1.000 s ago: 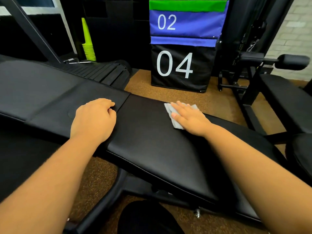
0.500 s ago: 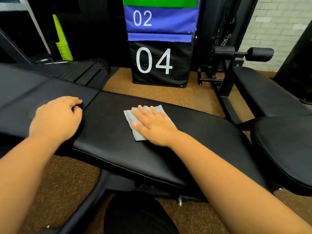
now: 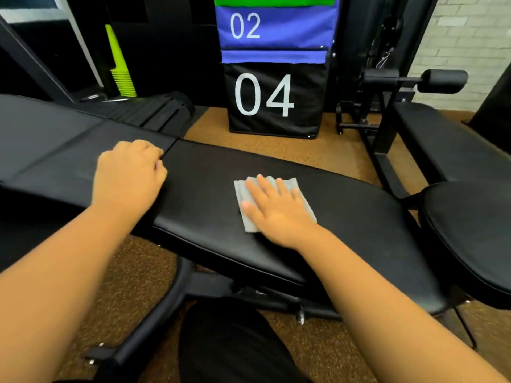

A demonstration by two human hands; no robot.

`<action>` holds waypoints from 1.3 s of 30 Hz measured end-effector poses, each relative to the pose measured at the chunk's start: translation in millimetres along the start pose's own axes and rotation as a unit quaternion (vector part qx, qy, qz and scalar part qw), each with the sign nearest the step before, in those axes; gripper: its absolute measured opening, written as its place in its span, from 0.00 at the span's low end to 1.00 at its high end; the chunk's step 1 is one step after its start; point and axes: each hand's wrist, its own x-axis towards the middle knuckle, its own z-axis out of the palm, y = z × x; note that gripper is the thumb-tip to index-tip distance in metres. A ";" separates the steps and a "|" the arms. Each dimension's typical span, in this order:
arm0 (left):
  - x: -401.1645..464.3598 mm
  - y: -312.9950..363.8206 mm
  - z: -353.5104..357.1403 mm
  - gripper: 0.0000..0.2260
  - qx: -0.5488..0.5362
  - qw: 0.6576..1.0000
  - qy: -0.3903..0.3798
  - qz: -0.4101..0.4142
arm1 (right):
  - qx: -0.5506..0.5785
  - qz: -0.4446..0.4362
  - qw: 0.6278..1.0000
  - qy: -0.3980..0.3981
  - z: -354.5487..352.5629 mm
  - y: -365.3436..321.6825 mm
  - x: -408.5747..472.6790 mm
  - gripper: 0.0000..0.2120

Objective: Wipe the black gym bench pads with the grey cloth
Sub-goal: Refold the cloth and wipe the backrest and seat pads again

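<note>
A black gym bench runs across the view, with a seat pad (image 3: 345, 230) at centre and right and a back pad (image 3: 55, 145) at left. The folded grey cloth (image 3: 244, 214) lies flat on the seat pad. My right hand (image 3: 276, 208) presses down on the cloth with fingers spread, covering most of it. My left hand (image 3: 128, 174) rests curled at the gap between the two pads, fingers hooked over the seat pad's left end.
A stacked box marked 04 and 02 (image 3: 273, 78) stands behind the bench. A second bench with a roller pad (image 3: 442, 81) is at right, and a round black pad (image 3: 475, 239) touches the near right. Green cones (image 3: 121, 67) stand far left. My dark-clothed knee (image 3: 229, 344) is below.
My right hand has slid the cloth along the seat pad toward me and to the right. The camera view shifted; my left hand stays at the pad gap.
</note>
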 end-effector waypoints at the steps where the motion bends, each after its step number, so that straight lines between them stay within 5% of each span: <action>1: -2.4 7.9 -1.8 0.12 -0.014 1.000 0.002 0.006 | 0.001 -0.035 0.999 -0.002 2.5 -5.9 -11.7 0.28; 5: -18.2 48.8 -0.9 0.12 -0.111 0.992 -0.023 0.062 | 0.004 -0.119 0.993 -0.005 -0.4 23.7 -19.1 0.33; 10: -23.9 50.4 4.6 0.12 -0.192 0.980 -0.056 0.016 | -0.013 0.073 0.997 0.001 -7.6 77.5 35.0 0.35; 13: -23.9 49.7 8.0 0.14 -0.184 0.980 -0.071 0.002 | -0.026 0.094 0.995 -0.009 -7.3 38.4 37.9 0.33; 17: -27.3 49.9 7.8 0.15 -0.177 0.983 -0.052 -0.016 | -0.006 -0.022 1.000 -0.006 2.6 -32.2 2.6 0.30; 22: -28.3 45.7 8.4 0.15 -0.195 0.980 -0.045 -0.018 | -0.022 -0.126 0.992 -0.011 6.4 6.7 -33.3 0.35; 26: -28.5 49.3 8.1 0.15 -0.168 0.985 -0.045 -0.015 | -0.001 0.000 1.000 -0.002 2.4 59.1 -46.8 0.36; 30: -28.5 57.0 5.5 0.14 -0.121 0.992 -0.036 -0.008 | -0.012 0.089 0.996 -0.015 1.0 23.0 -40.7 0.32; 34: -27.5 68.8 2.0 0.13 -0.045 0.999 -0.017 0.017 | 0.018 0.031 0.999 -0.011 2.4 -18.2 -42.6 0.29; 39: -25.8 116.5 -3.3 0.12 -0.067 0.994 -0.002 0.085 | 0.014 -0.016 1.000 -0.010 0.7 18.5 -71.4 0.29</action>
